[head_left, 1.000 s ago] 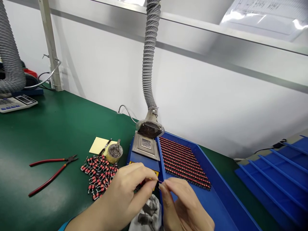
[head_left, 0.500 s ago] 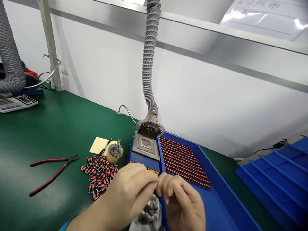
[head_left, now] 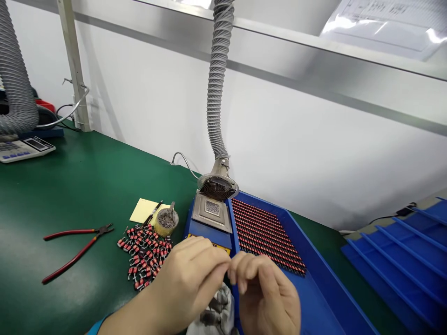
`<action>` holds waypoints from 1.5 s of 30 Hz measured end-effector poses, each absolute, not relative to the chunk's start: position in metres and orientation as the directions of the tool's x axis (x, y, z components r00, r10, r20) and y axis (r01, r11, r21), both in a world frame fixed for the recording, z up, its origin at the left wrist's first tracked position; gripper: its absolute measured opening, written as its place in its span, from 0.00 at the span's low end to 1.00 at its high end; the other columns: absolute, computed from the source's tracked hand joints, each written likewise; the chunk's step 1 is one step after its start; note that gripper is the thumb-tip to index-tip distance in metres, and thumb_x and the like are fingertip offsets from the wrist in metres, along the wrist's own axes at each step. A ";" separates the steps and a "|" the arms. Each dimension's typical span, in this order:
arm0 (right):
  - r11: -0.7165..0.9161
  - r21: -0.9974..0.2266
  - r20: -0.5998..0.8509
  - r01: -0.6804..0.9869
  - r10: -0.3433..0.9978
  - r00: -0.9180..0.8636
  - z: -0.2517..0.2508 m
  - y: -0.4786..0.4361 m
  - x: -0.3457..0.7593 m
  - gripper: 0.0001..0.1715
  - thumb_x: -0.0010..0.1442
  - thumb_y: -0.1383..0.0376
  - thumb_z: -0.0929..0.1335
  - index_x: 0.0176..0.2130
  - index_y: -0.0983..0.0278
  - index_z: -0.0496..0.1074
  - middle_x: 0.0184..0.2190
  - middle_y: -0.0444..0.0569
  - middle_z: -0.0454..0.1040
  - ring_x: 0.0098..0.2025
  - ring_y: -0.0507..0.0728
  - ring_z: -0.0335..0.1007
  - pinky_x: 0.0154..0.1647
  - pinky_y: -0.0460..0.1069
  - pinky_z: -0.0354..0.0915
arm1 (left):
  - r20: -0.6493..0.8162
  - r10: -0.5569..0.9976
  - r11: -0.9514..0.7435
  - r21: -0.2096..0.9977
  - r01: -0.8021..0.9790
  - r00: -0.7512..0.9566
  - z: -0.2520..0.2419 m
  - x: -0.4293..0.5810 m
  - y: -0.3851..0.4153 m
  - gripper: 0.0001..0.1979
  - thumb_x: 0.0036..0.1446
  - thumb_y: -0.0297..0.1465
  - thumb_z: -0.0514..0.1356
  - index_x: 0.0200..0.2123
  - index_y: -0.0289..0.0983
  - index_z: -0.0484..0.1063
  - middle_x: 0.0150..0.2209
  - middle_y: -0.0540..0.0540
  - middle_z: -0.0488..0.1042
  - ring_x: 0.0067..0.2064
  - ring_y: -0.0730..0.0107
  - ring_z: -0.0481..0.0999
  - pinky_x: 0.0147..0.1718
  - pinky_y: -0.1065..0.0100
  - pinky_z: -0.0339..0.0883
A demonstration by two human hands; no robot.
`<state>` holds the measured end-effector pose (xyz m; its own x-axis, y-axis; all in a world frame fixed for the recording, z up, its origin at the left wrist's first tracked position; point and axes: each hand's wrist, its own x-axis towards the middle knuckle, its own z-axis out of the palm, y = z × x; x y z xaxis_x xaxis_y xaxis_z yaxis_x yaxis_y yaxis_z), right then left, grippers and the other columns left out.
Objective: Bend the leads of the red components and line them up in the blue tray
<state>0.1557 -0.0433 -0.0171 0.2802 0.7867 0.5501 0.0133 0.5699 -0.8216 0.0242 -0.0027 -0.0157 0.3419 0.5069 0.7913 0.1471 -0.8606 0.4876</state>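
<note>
My left hand [head_left: 195, 274] is closed in a pinch, its fingertips meeting those of my right hand [head_left: 267, 291]. The right hand's fingers are curled in as well. Whatever lies between the fingertips is hidden or too small to name. Below and between the hands lies a stained white cloth [head_left: 223, 309]. Close to my left hand is a pile of small red and black parts with bent metal leads [head_left: 148, 253]. Just beyond the hands stands a blue heated unit with a metal top plate [head_left: 212, 211], which has a small silvery square in its middle.
A blue tray [head_left: 314, 298] holds rows of red and black parts [head_left: 267, 235]. A duct hood [head_left: 218, 186] hangs over the metal plate. Red-handled pliers [head_left: 78, 251], a tub of grey material [head_left: 165, 221], yellow paper [head_left: 141, 210] and a calculator [head_left: 26, 149] lie leftward.
My right hand has shifted slightly to the right and its thumb has moved a little. My left hand stays almost where it was, still pinched.
</note>
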 end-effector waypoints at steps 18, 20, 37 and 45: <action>0.453 -0.877 0.479 0.160 0.851 0.216 -0.017 -0.050 0.157 0.18 0.66 0.64 0.63 0.24 0.62 0.67 0.17 0.42 0.66 0.21 0.51 0.63 0.24 0.46 0.63 | 0.765 0.508 -0.843 0.536 0.047 0.397 -0.013 0.024 -0.005 0.08 0.64 0.24 0.52 0.33 0.36 0.68 0.26 0.51 0.71 0.27 0.75 0.66 0.30 0.73 0.59; 0.367 -0.929 0.357 -0.051 0.923 0.141 -0.016 -0.051 0.160 0.23 0.66 0.59 0.62 0.22 0.62 0.66 0.14 0.41 0.63 0.18 0.51 0.60 0.23 0.46 0.63 | 0.747 0.540 -0.814 0.580 0.017 0.388 -0.012 0.022 -0.006 0.08 0.63 0.23 0.53 0.33 0.36 0.68 0.26 0.52 0.72 0.28 0.76 0.67 0.31 0.75 0.59; 0.539 -0.841 0.522 -0.049 0.832 0.188 -0.015 -0.050 0.162 0.15 0.65 0.62 0.64 0.28 0.62 0.72 0.18 0.44 0.70 0.24 0.53 0.69 0.27 0.48 0.68 | 0.728 0.575 -0.788 0.616 0.013 0.374 -0.011 0.022 -0.008 0.08 0.62 0.22 0.53 0.33 0.36 0.69 0.27 0.52 0.72 0.29 0.77 0.68 0.31 0.76 0.61; 0.629 -0.621 0.771 0.468 0.597 0.222 -0.019 -0.046 0.155 0.09 0.59 0.74 0.67 0.33 0.62 0.76 0.27 0.47 0.76 0.30 0.55 0.73 0.30 0.48 0.68 | 0.739 0.545 -0.826 0.555 0.099 0.397 -0.010 0.021 -0.005 0.10 0.64 0.24 0.51 0.32 0.36 0.69 0.26 0.51 0.71 0.28 0.75 0.68 0.29 0.73 0.62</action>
<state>0.1546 -0.0459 -0.0190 0.2216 0.5968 0.7712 0.4676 0.6290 -0.6211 0.0213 -0.0053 -0.0100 0.3970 0.5446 0.7388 0.0993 -0.8257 0.5553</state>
